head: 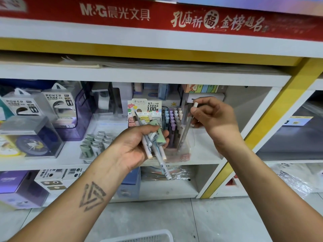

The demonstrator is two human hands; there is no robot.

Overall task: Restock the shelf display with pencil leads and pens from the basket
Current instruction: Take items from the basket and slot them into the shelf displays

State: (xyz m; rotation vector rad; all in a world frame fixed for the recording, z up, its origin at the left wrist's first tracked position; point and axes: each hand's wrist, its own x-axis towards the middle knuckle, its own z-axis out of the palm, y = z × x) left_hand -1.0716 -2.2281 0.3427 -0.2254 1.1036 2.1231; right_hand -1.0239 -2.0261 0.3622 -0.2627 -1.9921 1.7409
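Observation:
My left hand [134, 145] grips a bundle of pastel pens [153, 147] together with a pale green lead case, held in front of the middle shelf. My right hand [213, 117] pinches the top of a single grey pen [186, 131], whose tip points down into the clear pen display stand [185, 152]. That stand holds several pastel-capped pens [173, 119] upright. Behind my left hand stands the pencil lead display box [146, 106] marked 0.7 mm HB. The white basket [139, 237] shows only its rim at the bottom edge.
Power bank boxes [57, 103] and a purple organizer [82, 112] fill the shelf's left side. Small green and white items [95, 142] sit left of the lead box. A yellow shelf post [262, 124] runs diagonally on the right. More boxed stock [52, 179] lies on the lower shelf.

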